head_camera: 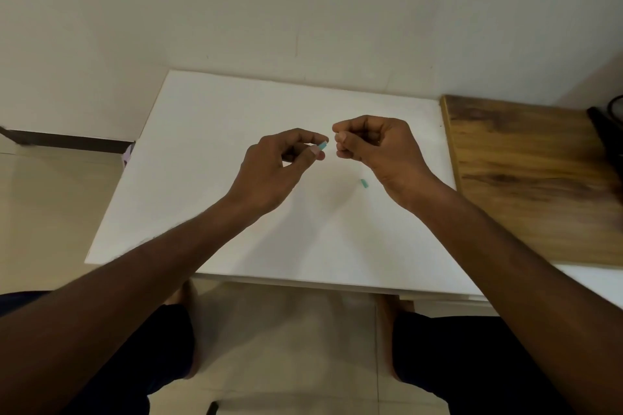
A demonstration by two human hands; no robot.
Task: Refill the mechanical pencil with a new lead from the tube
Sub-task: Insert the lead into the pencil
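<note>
Fingers of the left hand [269,168] pinch a teal-tipped piece [322,145], pencil or tube I cannot tell, above the white board [209,131], and just beside them the right hand [374,148] curls its fingertips together as if on a lead too thin to see. Below the right fingers lies a small teal cap [363,183]; best steady both wrists and feed the lead straight, without bending it.

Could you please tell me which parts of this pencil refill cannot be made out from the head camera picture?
- Teal item: only its tip shows; the left hand covers the rest, so pencil or tube is unclear.
- Right hand: curled fingers pinch together, but any lead is too thin to see.
- Small teal piece on the white board: too small to identify.
- Dark object: cut off by the right edge.
</note>
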